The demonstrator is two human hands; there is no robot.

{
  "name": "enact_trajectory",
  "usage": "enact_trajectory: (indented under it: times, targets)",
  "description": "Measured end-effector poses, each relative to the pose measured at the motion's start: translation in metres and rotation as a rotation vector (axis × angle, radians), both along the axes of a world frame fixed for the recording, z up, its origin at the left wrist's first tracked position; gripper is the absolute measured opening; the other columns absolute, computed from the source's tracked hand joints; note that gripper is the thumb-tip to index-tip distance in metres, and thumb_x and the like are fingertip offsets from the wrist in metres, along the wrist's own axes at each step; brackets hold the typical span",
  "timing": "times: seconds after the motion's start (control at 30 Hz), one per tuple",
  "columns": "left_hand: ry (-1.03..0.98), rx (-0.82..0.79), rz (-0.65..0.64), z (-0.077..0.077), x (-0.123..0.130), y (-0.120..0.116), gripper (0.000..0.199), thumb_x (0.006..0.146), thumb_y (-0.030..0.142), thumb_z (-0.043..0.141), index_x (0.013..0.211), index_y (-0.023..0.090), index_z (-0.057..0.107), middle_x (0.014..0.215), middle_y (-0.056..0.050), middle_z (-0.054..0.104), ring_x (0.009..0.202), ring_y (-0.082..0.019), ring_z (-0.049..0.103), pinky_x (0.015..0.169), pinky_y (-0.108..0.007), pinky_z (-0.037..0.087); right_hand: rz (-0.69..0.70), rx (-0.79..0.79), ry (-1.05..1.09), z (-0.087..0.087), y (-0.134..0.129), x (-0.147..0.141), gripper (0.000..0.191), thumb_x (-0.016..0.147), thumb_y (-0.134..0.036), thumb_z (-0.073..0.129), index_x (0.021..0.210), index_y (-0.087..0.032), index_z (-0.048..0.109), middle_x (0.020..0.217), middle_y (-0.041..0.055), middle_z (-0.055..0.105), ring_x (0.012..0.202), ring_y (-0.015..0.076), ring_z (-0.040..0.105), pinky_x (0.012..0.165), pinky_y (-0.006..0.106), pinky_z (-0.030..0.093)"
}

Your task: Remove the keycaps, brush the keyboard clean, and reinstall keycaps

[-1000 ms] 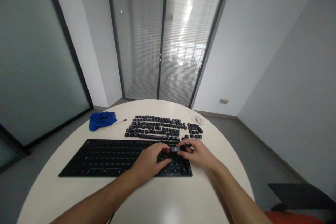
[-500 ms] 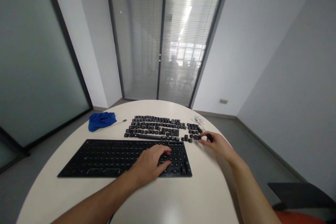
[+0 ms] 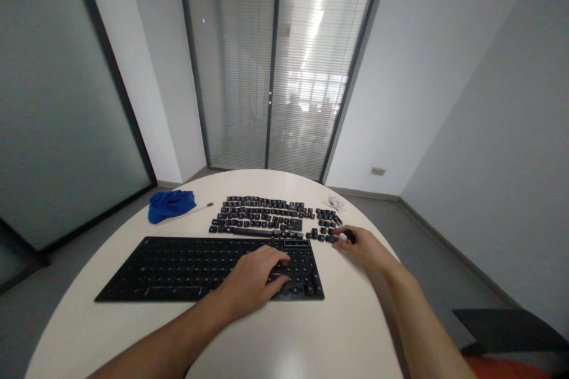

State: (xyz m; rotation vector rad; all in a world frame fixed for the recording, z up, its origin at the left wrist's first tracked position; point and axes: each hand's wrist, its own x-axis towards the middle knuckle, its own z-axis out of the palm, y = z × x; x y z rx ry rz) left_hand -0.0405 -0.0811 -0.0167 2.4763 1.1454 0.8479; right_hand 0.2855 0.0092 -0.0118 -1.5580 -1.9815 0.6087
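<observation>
Right hand (image 3: pixel 367 247): shifted, since a second ago, from the keyboard's right end to the loose keycaps beyond it; in the last half second, its fingertips have been drawn slightly nearer the wearer.
Between the hands: the grey piece seen there a second ago is no longer shown; it has probably been carried across and added to the small cluster (image 3: pixel 323 231) at the right, so one more piece is judged to be off the board.
Right grip: thumb and fingers are curled around a small black object (image 3: pixel 349 236), its identity not clear; the fingertips are held at the cluster's near edge, and whether a keycap is pinched too cannot be told.
Left hand (image 3: pixel 252 275): kept over the right part of the board, thumb and index finger parted, nothing seen pinched.
Keyboard (image 3: pixel 191 266): laid flat on the white table (image 3: pixel 284 337), long axis run left to right, a long edge turned to the wearer, most keycaps missing.
Loose keycaps (image 3: pixel 262 211): ranged in rows past the far edge.
Long bar (image 3: pixel 253 233): set nearly parallel to the board, its right end tilted slightly nearer.
</observation>
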Motion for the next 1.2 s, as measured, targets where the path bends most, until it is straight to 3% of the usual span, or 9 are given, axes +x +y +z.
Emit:
enact_trajectory:
  times: [0.13,0.23,0.33,0.43,0.53,0.6,0.9,1.2]
  targets:
    - [0.051,0.049,-0.049,0.001,0.000,0.000,0.030,0.087,0.021,0.069,0.116,0.019,0.061,0.114,-0.007,0.068,0.107,-0.025,0.061,0.093,-0.042,0.052,0.004,0.089,0.026,0.012,-0.005,-0.007,0.044,0.085,-0.057,0.062,0.093,-0.016,0.075,0.071,0.0040,0.067,0.066,0.0200,0.057,0.060,0.029,0.040]
    - [0.100,0.070,-0.084,0.004,0.001,0.000,0.030,0.089,0.023,0.069,0.117,0.019,0.060,0.117,-0.007,0.066,0.110,-0.026,0.059,0.096,-0.043,0.050,0.005,0.151,0.124,0.022,-0.011,-0.020,0.061,0.094,-0.066,0.041,0.077,-0.015,0.070,0.071,0.0077,0.068,0.069,0.0221,0.059,0.066,0.032,0.044]
    - [0.135,0.079,-0.109,0.006,0.002,-0.001,0.026,0.091,0.023,0.067,0.116,0.020,0.061,0.118,-0.007,0.066,0.111,-0.025,0.058,0.098,-0.043,0.050,0.104,0.176,0.199,0.027,-0.021,-0.038,0.067,0.096,-0.069,0.036,0.071,-0.016,0.068,0.074,0.0092,0.069,0.074,0.0233,0.062,0.073,0.034,0.047]
    - [0.137,0.091,-0.127,0.007,0.001,-0.001,0.021,0.090,0.020,0.066,0.111,0.020,0.064,0.117,-0.007,0.066,0.109,-0.025,0.058,0.098,-0.043,0.049,0.199,0.180,0.220,0.027,-0.032,-0.058,0.063,0.097,-0.066,0.037,0.077,-0.017,0.070,0.067,0.0053,0.063,0.064,0.0187,0.056,0.063,0.030,0.044]
    - [0.118,0.103,-0.135,0.006,0.001,0.000,0.018,0.090,0.019,0.065,0.109,0.020,0.065,0.116,-0.007,0.066,0.109,-0.024,0.058,0.097,-0.042,0.049,0.251,0.077,0.329,0.023,-0.042,-0.077,0.049,0.093,-0.065,0.050,0.081,-0.019,0.063,0.055,-0.0028,0.052,0.048,0.0125,0.045,0.049,0.025,0.038]
    - [0.109,0.106,-0.136,0.005,0.000,0.000,0.018,0.090,0.020,0.064,0.109,0.021,0.066,0.116,-0.007,0.066,0.108,-0.024,0.058,0.097,-0.042,0.049,0.310,0.002,0.368,0.019,-0.046,-0.085,0.045,0.088,-0.064,0.059,0.079,-0.020,0.058,0.055,-0.0040,0.054,0.045,0.0107,0.044,0.045,0.023,0.036]
    - [0.124,0.103,-0.129,0.004,0.001,0.000,0.019,0.089,0.019,0.066,0.108,0.020,0.065,0.115,-0.006,0.065,0.108,-0.024,0.058,0.096,-0.042,0.049,0.339,-0.114,0.391,0.012,-0.046,-0.093,0.048,0.081,-0.063,0.068,0.069,-0.019,0.053,0.055,-0.0023,0.059,0.043,0.0110,0.051,0.043,0.023,0.039]
    - [0.110,0.108,-0.135,0.003,0.001,0.000,0.018,0.091,0.020,0.064,0.109,0.021,0.066,0.115,-0.007,0.066,0.108,-0.025,0.058,0.097,-0.043,0.049,0.324,-0.169,0.433,0.007,-0.044,-0.093,0.047,0.080,-0.062,0.071,0.073,-0.019,0.055,0.059,-0.0024,0.061,0.045,0.0116,0.054,0.044,0.023,0.042]
